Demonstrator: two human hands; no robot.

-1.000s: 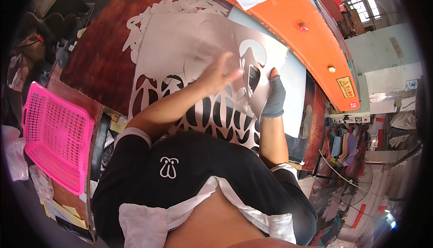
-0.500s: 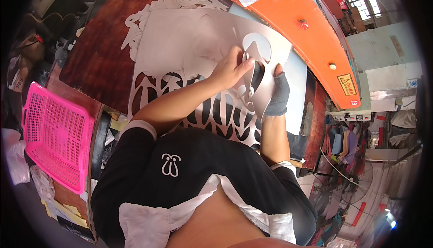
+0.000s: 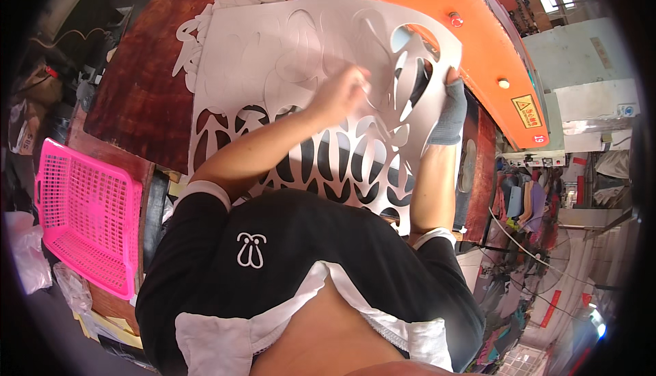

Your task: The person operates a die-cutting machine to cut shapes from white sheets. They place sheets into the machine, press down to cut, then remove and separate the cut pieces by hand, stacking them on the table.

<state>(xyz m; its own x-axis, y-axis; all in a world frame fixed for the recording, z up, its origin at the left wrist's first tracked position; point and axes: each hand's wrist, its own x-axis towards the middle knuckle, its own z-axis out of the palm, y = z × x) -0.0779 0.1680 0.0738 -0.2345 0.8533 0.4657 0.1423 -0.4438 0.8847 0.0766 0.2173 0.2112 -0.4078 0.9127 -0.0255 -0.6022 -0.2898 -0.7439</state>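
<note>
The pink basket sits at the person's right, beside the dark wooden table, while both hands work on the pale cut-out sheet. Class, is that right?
Not quite. The head view shows the pink basket at the person's left, not the right. The rest stands: it sits beside the dark wooden table, and the left hand and the gloved right hand are both on the pale cut-out sheet.
</note>
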